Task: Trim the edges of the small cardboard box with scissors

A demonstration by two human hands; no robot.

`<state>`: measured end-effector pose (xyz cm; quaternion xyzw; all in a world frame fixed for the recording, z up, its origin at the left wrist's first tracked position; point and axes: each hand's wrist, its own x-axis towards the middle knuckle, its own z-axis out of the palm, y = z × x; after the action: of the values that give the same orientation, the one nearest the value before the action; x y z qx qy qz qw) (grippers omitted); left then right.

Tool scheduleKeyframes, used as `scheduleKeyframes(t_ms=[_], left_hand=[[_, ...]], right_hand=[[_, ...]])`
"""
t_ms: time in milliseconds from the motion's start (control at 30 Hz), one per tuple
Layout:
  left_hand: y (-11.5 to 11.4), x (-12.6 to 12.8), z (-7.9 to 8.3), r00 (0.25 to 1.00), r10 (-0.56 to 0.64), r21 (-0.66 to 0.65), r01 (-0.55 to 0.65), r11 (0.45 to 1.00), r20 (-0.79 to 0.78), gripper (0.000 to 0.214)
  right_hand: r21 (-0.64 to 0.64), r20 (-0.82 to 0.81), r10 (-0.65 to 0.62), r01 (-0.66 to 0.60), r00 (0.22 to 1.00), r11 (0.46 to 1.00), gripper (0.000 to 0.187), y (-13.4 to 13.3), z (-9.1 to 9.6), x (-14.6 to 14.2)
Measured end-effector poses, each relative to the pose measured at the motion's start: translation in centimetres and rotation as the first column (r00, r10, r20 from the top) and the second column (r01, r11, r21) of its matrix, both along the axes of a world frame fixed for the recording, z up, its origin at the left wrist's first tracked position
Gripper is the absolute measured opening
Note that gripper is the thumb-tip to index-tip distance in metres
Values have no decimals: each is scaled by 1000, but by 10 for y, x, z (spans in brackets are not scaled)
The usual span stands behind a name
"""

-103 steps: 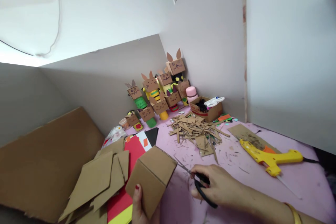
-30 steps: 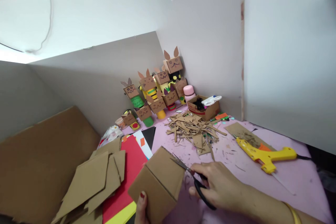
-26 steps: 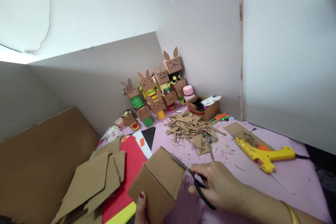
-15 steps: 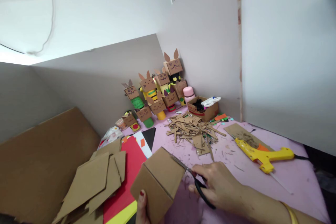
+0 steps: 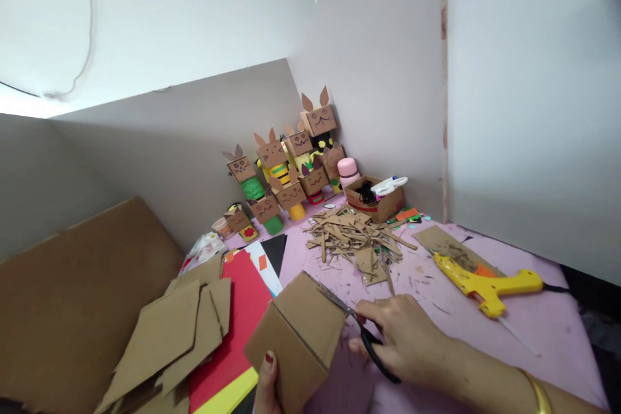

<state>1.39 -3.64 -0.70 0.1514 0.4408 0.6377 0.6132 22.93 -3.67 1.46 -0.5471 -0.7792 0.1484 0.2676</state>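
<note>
A brown cardboard box [image 5: 297, 330] is tilted above the pink tabletop at the bottom middle. My left hand [image 5: 267, 383] grips it from below, with the thumb on its near face and the other fingers hidden. My right hand [image 5: 412, 343] is closed around the black handles of a pair of scissors [image 5: 369, 344]. Their blades lie along the box's upper right edge, close together. Beyond the box is a heap of cardboard scraps [image 5: 352, 236].
Cardboard sheets [image 5: 165, 330] and red paper [image 5: 242, 330] lie at left. A yellow glue gun [image 5: 485, 284] rests at right. Several cardboard animal figures [image 5: 288, 194], a pink bottle [image 5: 347, 169] and a small box [image 5: 383, 204] with white-handled scissors stand at the back.
The cardboard box has shifted slightly right in the view, together with my left thumb. The scissors have moved slightly, still at the same edge.
</note>
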Motion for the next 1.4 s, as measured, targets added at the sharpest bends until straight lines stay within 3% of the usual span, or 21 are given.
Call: scheduleKeyframes(t_ms=[467, 767, 1033, 1400], left_hand=[[5, -3, -8, 1000, -23, 47, 23, 999, 4, 64], [8, -9, -22, 1000, 3, 2, -3, 1000, -13, 46], [7, -5, -19, 999, -38, 10, 38, 999, 21, 61], [9, -13, -30, 997, -72, -41, 71, 997, -24, 64]], right_hand=[[-40, 42, -18, 19, 999, 999, 22, 2, 2, -2], [-62, 22, -17, 19, 1000, 998, 18, 3, 1, -1], [-44, 95, -31, 36, 995, 998, 17, 5, 0, -4], [-70, 143, -11, 21, 990, 997, 14, 7, -3, -3]])
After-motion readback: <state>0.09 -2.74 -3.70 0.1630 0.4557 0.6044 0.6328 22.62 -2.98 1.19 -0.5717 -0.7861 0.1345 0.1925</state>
